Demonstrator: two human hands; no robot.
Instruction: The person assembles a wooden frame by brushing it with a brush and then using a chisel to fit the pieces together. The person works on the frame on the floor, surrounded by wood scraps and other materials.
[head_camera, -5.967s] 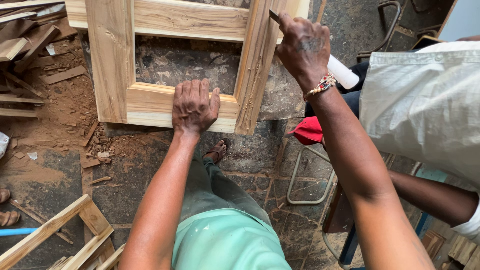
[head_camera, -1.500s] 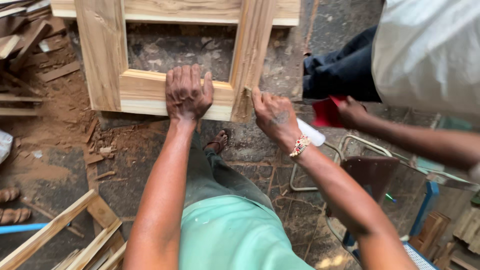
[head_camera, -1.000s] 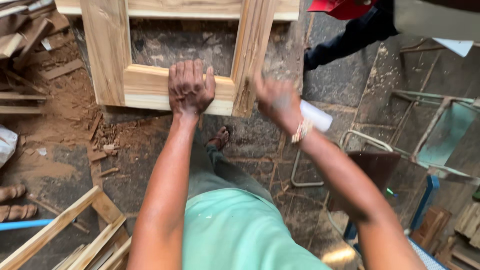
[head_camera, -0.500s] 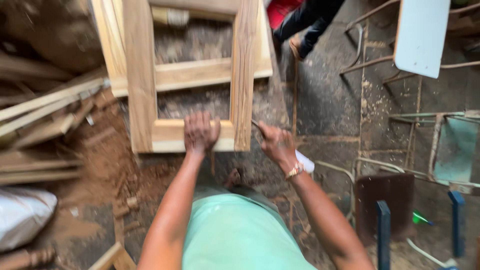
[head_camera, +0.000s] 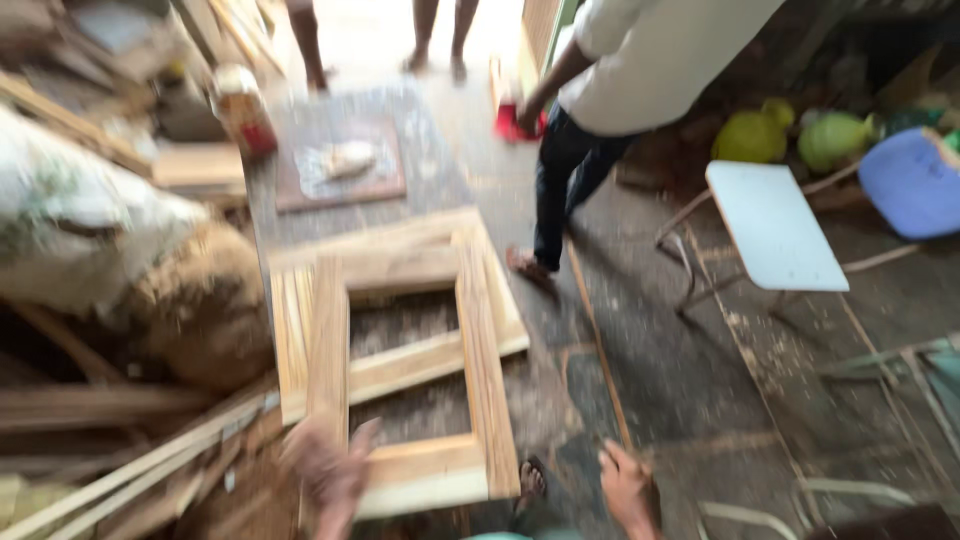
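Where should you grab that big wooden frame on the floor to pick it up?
Grip the pale wooden window frame by its two long side rails, one hand on each, coming from the near end. It lies flat, and the open gaps between rails let fingers curl under the edges.

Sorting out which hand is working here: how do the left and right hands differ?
The left hand rests on the wooden frame at its near left corner; the right hand is off the frame, over the floor. The left hand is badly blurred, the right sharper. Whether either grips anything cannot be told. Both are bare and sit low in view.
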